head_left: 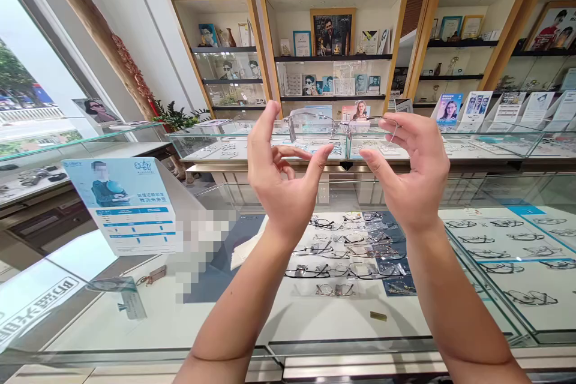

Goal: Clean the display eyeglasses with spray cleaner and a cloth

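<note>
I hold a pair of thin metal-framed glasses (342,126) up at eye level, lenses facing away from me. My left hand (281,174) grips the left side of the frame, index finger raised, the other fingers curled. My right hand (411,168) pinches the right side near the temple, fingers curved round it. Both forearms rise from the bottom edge over a glass display counter (279,318). Below the hands, inside the counter, lie several rows of spectacle frames (346,252).
A blue and white leaflet stand (128,204) sits on the counter at the left. Another glass counter (495,141) with small placards runs across the middle distance. Wooden wall shelves (333,54) with pictures fill the back. A window is at far left.
</note>
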The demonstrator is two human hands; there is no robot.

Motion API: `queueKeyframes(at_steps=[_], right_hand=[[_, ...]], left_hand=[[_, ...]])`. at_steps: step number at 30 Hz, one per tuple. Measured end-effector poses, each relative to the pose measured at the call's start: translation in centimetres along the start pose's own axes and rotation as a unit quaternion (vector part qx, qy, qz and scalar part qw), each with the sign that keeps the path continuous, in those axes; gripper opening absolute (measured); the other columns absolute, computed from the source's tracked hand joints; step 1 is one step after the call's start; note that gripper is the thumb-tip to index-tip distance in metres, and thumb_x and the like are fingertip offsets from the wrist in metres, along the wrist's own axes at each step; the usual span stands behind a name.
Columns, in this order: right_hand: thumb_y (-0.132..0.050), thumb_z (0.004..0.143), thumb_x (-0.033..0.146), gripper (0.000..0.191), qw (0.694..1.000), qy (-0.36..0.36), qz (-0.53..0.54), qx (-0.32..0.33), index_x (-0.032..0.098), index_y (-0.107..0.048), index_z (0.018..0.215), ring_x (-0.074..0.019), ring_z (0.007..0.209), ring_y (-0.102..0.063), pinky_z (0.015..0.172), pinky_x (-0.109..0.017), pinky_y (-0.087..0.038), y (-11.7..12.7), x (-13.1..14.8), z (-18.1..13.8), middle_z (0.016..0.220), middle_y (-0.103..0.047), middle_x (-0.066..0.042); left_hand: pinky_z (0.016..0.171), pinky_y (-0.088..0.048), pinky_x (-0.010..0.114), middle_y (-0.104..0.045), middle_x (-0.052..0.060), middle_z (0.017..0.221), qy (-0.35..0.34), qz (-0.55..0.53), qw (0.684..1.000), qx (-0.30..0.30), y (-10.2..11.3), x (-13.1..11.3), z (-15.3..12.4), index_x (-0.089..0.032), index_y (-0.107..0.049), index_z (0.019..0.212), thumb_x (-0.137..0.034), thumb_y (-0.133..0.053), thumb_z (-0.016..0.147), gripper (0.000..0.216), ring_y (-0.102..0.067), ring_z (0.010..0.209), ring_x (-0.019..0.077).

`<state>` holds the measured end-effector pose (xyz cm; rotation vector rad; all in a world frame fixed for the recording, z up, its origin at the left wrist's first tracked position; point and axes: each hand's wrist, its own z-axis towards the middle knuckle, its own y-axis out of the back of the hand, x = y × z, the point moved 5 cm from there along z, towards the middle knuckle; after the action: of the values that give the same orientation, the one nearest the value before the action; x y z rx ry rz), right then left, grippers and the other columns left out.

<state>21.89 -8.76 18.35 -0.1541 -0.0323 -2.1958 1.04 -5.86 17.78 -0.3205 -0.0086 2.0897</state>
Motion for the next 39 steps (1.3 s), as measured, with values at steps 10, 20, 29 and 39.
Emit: queueKeyframes(at_steps=[10, 20, 29, 39], right_hand=[[-0.076, 0.104, 0.044, 0.048, 1.0, -0.014, -0.012, 0.009, 0.037, -0.06, 0.149, -0.0314, 0.13, -0.073, 0.11, -0.058, -0.068, 0.0, -1.1, -0.2, 0.142, -0.069, -0.007], [-0.077, 0.103, 0.042, 0.052, 1.0, -0.024, -0.004, 0.019, 0.038, -0.059, 0.152, -0.032, 0.133, -0.072, 0.112, -0.059, -0.067, -0.1, -1.3, -0.2, 0.144, -0.068, -0.007], [-0.077, 0.103, 0.043, 0.052, 0.999, -0.043, 0.002, 0.028, 0.038, -0.06, 0.151, -0.0321, 0.133, -0.072, 0.115, -0.059, -0.066, -0.2, -1.3, -0.3, 0.146, -0.068, -0.007], [-0.079, 0.101, 0.044, 0.053, 0.998, -0.054, 0.01, 0.021, 0.035, -0.061, 0.15, -0.0321, 0.131, -0.074, 0.115, -0.06, -0.065, -0.2, -1.1, -0.2, 0.146, -0.07, -0.009]], left_hand=[[0.063, -0.054, 0.03, -0.064, 0.014, 0.157, 0.013, 0.021, 1.0, 0.011, 0.1, 0.8, 0.4, -0.034, -0.058, 0.16, -0.058, -0.086, 0.095, 0.075, -0.076, 0.097, 0.0215], [0.067, -0.055, 0.033, -0.071, 0.011, 0.145, -0.016, 0.036, 0.999, 0.002, 0.3, 1.1, 0.8, -0.029, -0.067, 0.149, -0.059, -0.085, 0.096, 0.064, -0.07, 0.087, 0.0174], [0.072, -0.057, 0.035, -0.072, 0.011, 0.142, -0.017, 0.028, 0.999, -0.002, 0.3, 1.3, 1.0, -0.028, -0.069, 0.146, -0.056, -0.089, 0.092, 0.064, -0.072, 0.092, 0.0194], [0.072, -0.057, 0.035, -0.072, 0.01, 0.141, -0.004, 0.019, 1.0, -0.007, 0.2, 1.3, 1.0, -0.028, -0.068, 0.144, -0.058, -0.089, 0.091, 0.064, -0.071, 0.089, 0.0188]])
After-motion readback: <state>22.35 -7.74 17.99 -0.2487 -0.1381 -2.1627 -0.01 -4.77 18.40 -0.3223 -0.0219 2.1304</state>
